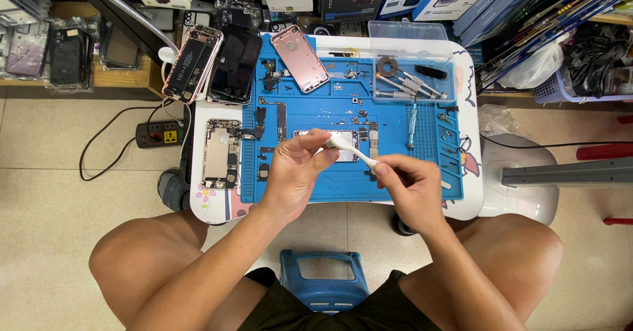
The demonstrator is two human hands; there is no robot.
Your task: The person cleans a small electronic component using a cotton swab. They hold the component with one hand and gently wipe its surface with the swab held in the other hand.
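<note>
While both hands work above the mat, the slim white plastic tool (351, 153) is held between them, slanting from upper left to lower right. The left hand (293, 173) pinches its upper end between thumb and fingertips; the right hand (410, 184) is closed around its lower end. Whether the tool is a brush, a tube or a spudger cannot be told. It hangs just above a small silver metal plate (343, 140) lying near the middle of the blue silicone repair mat (395, 173).

Judged from the layout, disassembly is well advanced. Small dark components and flex cables (270, 117) lie scattered over the mat, apart from one another. A gutted silver phone housing (222, 153) rests at the mat's left edge, and a rose-gold phone back shell (300, 57) lies face down at its upper edge. Beyond the mat, an opened phone with exposed black battery (191, 64) lies beside a detached black screen panel (236, 64). A clear plastic tray (412, 41) at the upper right holds metal screwdrivers; one more silver screwdriver (412, 126) lies on the mat.

Reassembly appears not to have begun: no housing shows refitted parts. The mat sits on a white tabletop (471, 140).
</note>
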